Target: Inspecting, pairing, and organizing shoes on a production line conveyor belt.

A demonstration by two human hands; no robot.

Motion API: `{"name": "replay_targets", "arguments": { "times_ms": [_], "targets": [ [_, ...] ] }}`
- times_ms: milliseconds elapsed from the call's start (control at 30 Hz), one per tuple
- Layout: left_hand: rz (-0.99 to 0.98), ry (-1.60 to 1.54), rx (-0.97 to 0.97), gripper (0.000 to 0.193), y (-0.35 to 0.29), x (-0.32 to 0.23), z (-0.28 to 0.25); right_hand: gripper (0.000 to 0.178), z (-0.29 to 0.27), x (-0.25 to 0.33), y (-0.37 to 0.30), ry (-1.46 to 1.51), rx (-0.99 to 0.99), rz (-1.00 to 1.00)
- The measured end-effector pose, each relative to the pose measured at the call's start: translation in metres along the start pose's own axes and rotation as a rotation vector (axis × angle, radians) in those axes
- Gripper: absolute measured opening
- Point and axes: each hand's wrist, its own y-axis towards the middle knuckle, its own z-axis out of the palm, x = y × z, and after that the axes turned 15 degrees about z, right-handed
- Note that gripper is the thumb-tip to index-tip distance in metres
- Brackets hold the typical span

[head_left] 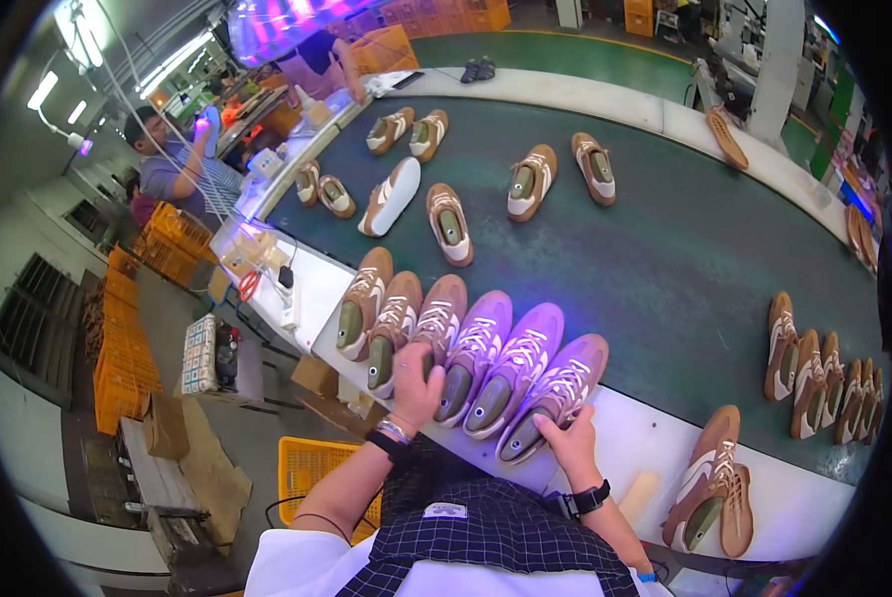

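Note:
Several brown-and-white lace-up sneakers stand side by side along the near edge of the green belt, toes away from me, with olive inserts in their openings. My left hand [418,386] is closed at the heel of the third sneaker [440,310] from the left, covering its opening; its fingers are partly hidden. My right hand [571,446] grips the rightmost sneaker [568,383] of the row at the heel, thumb by the opening and fingers along the outer side. Purple light tints the sneakers between my hands, such as the middle one [526,348].
More sneakers lie on the green belt [655,269], one tipped to show its white sole [396,199]. A sneaker [703,468] with a loose brown sole [737,512] rests on the white ledge at right. Red scissors [250,287] are at left; a yellow crate [312,468] is below.

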Motion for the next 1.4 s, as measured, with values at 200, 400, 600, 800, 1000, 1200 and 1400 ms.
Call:
{"name": "replay_targets", "arguments": {
  "times_ms": [200,400,600,800,1000,1200,1400],
  "targets": [
    [-0.231,0.418,-0.071,0.055,0.011,0.108,-0.051,0.082,0.011,-0.005,0.0,0.032,-0.036,0.102],
    [-0.6,0.248,0.137,0.079,-0.014,0.201,-0.063,0.088,0.023,0.004,-0.01,-0.067,-0.111,0.003],
    [-0.657,-0.209,0.17,0.076,-0.03,0.23,-0.06,0.084,0.037,0.011,-0.013,-0.045,-0.178,0.065],
    [-0.586,-0.187,0.23,0.073,-0.044,0.228,-0.08,0.069,0.045,0.004,-0.007,-0.006,-0.242,0.049],
    [-0.574,-0.184,0.286,0.074,-0.067,0.231,-0.116,0.08,0.064,0.012,-0.016,-0.087,-0.298,0.14],
    [-0.605,-0.237,0.264,0.068,-0.073,0.253,-0.139,0.09,0.1,0.028,-0.022,-0.114,-0.272,0.195],
    [-0.602,-0.332,0.205,0.061,-0.069,0.292,-0.154,0.095,0.148,0.043,-0.021,-0.131,-0.216,0.119]
  ]
}}
